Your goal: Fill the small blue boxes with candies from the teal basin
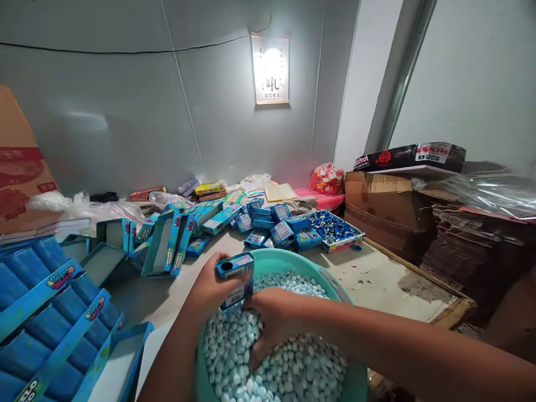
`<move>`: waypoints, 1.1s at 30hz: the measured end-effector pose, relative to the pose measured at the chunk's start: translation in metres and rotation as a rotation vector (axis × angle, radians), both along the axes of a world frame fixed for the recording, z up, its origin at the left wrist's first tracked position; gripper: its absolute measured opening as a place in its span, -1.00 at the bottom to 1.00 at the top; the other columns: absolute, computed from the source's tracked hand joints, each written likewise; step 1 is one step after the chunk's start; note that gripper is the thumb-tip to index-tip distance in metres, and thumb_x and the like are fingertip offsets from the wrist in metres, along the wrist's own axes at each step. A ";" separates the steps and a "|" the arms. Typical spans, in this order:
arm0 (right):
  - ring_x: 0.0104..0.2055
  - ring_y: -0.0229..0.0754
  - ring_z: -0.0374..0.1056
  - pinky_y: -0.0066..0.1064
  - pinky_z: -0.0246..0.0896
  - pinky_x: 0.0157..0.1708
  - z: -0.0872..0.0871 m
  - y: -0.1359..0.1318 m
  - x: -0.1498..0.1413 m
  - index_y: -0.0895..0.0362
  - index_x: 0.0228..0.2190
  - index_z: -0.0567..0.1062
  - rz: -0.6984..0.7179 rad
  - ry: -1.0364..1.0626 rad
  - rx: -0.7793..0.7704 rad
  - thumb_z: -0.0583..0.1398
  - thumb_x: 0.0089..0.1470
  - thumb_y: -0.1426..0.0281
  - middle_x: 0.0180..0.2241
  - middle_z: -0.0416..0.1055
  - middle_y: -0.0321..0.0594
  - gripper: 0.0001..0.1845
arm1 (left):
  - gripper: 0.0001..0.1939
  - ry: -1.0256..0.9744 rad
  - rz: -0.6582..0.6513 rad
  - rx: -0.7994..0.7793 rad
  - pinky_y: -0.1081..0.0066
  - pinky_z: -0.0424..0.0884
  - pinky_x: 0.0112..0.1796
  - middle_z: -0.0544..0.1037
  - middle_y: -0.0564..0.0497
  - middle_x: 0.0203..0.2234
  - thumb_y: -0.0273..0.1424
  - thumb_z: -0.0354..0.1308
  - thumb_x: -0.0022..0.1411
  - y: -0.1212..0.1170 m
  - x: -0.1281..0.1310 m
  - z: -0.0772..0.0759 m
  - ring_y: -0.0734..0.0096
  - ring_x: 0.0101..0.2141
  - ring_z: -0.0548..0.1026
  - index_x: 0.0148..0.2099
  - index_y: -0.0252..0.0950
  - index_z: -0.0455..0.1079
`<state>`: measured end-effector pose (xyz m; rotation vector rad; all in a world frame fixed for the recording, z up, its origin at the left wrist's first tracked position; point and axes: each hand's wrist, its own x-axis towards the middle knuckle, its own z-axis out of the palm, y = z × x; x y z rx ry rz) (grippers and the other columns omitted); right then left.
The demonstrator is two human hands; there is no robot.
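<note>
Clasping a tin (242, 264) near "CARAMELO" boxes (171, 240) is the left hand (211, 286); the right hand's (272, 310) grip is unclear.

A calligraphy scroll (271, 89) hung on the gray panel wall (125, 100); a red patterned bag (327, 178) sat just beside a brown cardboard box (377, 206).

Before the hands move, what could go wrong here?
The left hand holds a small blue box over the basin; a slip could drop it among the pale pellets. Its hole is small, so pellets from the right hand might miss. The loosely heaped boxes beyond could topple if the basin gets pushed.
</note>
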<state>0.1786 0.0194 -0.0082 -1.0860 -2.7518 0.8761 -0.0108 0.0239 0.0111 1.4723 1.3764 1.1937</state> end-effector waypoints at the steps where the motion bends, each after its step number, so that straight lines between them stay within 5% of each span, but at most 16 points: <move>1: 0.02 0.28 0.46 -0.06 0.36 0.00 -0.002 0.000 -0.003 0.08 0.17 0.45 -0.011 0.010 0.022 0.43 -0.30 -0.09 0.05 0.53 0.02 0.02 | -0.43 0.002 -0.030 0.001 0.36 0.51 -0.30 0.62 -0.01 -0.38 -0.20 0.51 -0.17 0.002 0.000 -0.002 0.15 -0.30 0.60 -0.14 -0.29 0.39; 7: -0.19 0.18 0.53 -0.23 0.36 -0.24 -0.008 -0.006 -0.010 0.10 -0.19 0.63 0.073 0.001 0.180 0.39 -0.16 0.13 -0.22 0.63 -0.05 -0.52 | -0.27 -0.052 -0.093 -0.048 0.27 0.53 -0.13 0.59 -0.12 -0.08 -0.20 0.41 0.02 -0.002 -0.008 -0.017 0.12 -0.12 0.59 0.20 -0.29 0.29; 12: -0.32 -0.03 0.48 -0.34 0.27 -0.32 0.001 -0.010 -0.005 0.08 -0.33 0.62 -0.009 0.174 0.142 0.32 -0.06 0.22 -0.36 0.60 -0.17 -0.75 | -0.39 -0.079 -0.188 -0.020 0.26 0.49 0.03 0.56 -0.14 0.05 -0.28 0.40 0.06 -0.004 -0.008 -0.022 0.08 0.02 0.56 0.15 -0.28 0.40; 16: -0.41 -0.14 0.38 -0.37 0.24 -0.40 0.006 -0.012 -0.005 0.07 -0.39 0.59 -0.212 0.557 -0.010 0.30 -0.09 0.29 -0.47 0.50 -0.26 -0.84 | -0.40 -0.172 -0.195 -0.041 0.23 0.49 0.04 0.60 -0.13 0.02 -0.34 0.43 0.01 0.000 -0.006 -0.026 0.01 0.04 0.56 0.13 -0.29 0.46; 21: -0.60 -0.32 0.14 -0.48 0.06 -0.63 0.031 -0.003 -0.013 0.08 -0.42 0.51 -0.454 0.922 -0.381 0.37 -0.11 0.22 -0.60 0.29 -0.39 -0.76 | -0.43 -0.160 -0.260 -0.056 0.20 0.50 -0.01 0.64 -0.14 -0.04 -0.38 0.44 -0.01 -0.002 -0.005 -0.026 -0.03 -0.02 0.59 0.09 -0.27 0.52; 27: -0.67 -0.38 0.17 -0.55 0.00 -0.71 0.073 0.028 -0.044 0.11 -0.48 0.41 -0.423 1.281 -0.629 0.33 -0.11 0.26 -0.59 0.35 -0.40 -0.76 | -0.55 0.034 -0.295 -0.084 0.35 0.42 -0.25 0.66 0.00 -0.22 -0.44 0.33 0.05 -0.013 -0.003 -0.019 0.14 -0.24 0.58 0.04 -0.17 0.56; 33: -0.69 -0.42 0.16 -0.57 -0.04 -0.71 0.067 0.035 -0.065 0.10 -0.48 0.36 -0.407 1.312 -0.803 0.29 -0.10 0.28 -0.59 0.30 -0.45 -0.78 | -0.77 0.063 -0.249 -0.111 0.41 0.35 -0.37 0.65 0.02 -0.32 -0.38 0.32 0.03 -0.015 -0.002 -0.020 0.14 -0.29 0.55 -0.18 -0.21 0.57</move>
